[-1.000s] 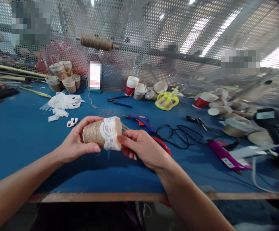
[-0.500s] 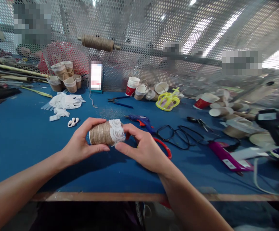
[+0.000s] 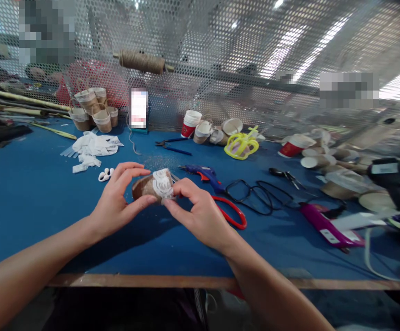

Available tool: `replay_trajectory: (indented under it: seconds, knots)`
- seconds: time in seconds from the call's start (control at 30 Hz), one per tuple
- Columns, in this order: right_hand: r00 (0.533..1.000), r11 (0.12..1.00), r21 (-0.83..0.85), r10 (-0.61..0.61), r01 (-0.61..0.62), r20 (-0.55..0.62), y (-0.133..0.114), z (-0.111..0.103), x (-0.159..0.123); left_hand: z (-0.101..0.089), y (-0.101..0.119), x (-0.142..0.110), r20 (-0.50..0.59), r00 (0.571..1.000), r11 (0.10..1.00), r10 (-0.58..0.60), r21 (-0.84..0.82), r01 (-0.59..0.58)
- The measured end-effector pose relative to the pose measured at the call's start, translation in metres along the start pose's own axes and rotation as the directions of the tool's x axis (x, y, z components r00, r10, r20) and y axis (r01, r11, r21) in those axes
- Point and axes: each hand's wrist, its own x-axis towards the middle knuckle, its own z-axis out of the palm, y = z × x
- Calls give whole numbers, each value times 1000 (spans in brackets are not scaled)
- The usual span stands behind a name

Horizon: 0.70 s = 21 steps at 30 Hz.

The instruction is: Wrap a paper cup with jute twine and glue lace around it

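A paper cup wrapped in brown twine (image 3: 145, 186), with a white lace band (image 3: 163, 185) round its right end, is held on its side just above the table. My left hand (image 3: 117, 195) curves round the left part, fingers over the top and thumb along the near side, the palm apart from the cup. My right hand (image 3: 198, 209) pinches the lace end between thumb and fingers. Behind my right hand lie red-handled scissors (image 3: 236, 214), partly hidden. A blue glue gun (image 3: 203, 174) rests beyond it.
White lace pieces (image 3: 94, 145) lie at the left. Twine-handled cups (image 3: 101, 119) stand behind them, near a phone (image 3: 138, 109). Pliers (image 3: 174, 146), a red cup stack (image 3: 191, 124) and a yellow basket frame (image 3: 241, 146) are at the back. A black cord (image 3: 255, 197) and purple tool (image 3: 327, 225) lie right.
The cup has turned between my hands and shifted slightly right. My right hand has moved from the rim's edge onto the lace. My left fingers have lifted and loosened somewhat.
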Motion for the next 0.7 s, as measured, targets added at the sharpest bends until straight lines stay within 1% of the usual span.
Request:
replay_trajectory:
  seconds: [0.03,0.1,0.2,0.3,0.37,0.4,0.47,0.53,0.6,0.63,0.67,0.7]
  knots:
    - [1000,1000,-21,-17,17,1,0,1,0,0,2,0,-21,999,999,30,37,-29]
    - [998,997,-55,-56,56,3,-1,4,0,0,5,0,-31,998,997,49,68,-47]
    - [996,992,-84,-91,91,5,-1,7,0,2,7,-1,-11,1000,997,29,69,-28]
    - [995,991,-86,-100,100,11,-1,7,1,4,7,-2,-1,1000,998,9,63,-8]
    - [995,992,-80,-98,99,14,0,8,1,5,7,-3,3,999,996,37,76,-37]
    - [995,993,-76,-95,95,14,1,8,1,4,8,-4,9,997,993,77,86,-77]
    - [997,995,-59,-77,77,14,2,8,1,4,10,-6,39,977,973,210,93,-213]
    - [999,999,-31,-39,39,4,3,8,1,2,13,-7,112,924,925,367,61,-375]
    - [1000,1000,-4,13,-13,-13,3,7,0,-1,16,-8,164,859,870,486,4,-493]
    - [999,999,10,36,-36,-19,3,7,0,-2,17,-8,168,838,851,520,-13,-525]
    - [998,998,27,56,-55,-22,2,6,0,-3,17,-8,144,833,842,535,-13,-539]
    - [997,996,50,71,-70,-20,2,5,0,-4,16,-7,99,848,852,520,7,-524]
